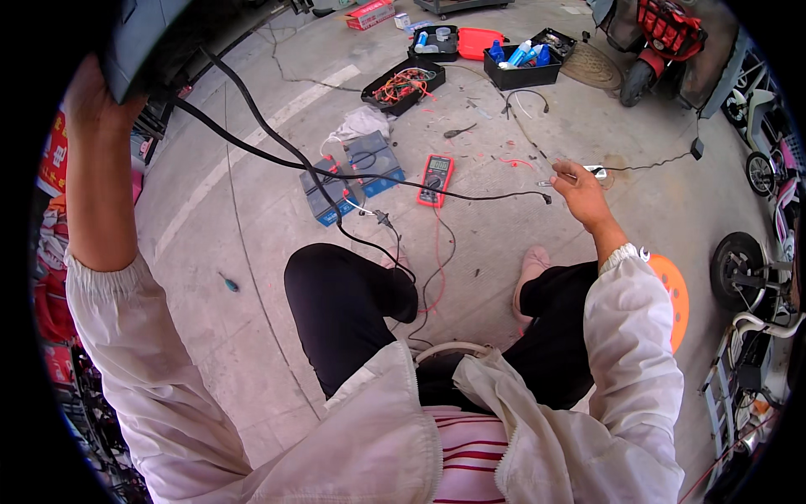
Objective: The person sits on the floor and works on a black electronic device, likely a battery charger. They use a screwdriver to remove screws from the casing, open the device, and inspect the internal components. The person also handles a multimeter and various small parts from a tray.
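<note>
My left hand (105, 101) is raised at the upper left against a dark vehicle panel (138, 42), its fingers partly hidden. Two black cables (252, 143) hang from the panel, one ending in a connector (546, 198). My right hand (579, 189) has loosely curved fingers spread apart, near a thin wire and a small pale device (598, 172) that it partly covers. A red multimeter (435, 181) with attached leads lies on the ground between my hands, beside two grey-blue batteries (374, 164) wired to a plug (382, 217).
Trays of tangled leads (403, 88) and bottles (520, 67), a white cloth (361, 122) and a small green tool (230, 284) lie on the pavement (210, 336). An orange stool (667, 294) is at my right, with scooters (638, 71) and a wheel (730, 273) beyond.
</note>
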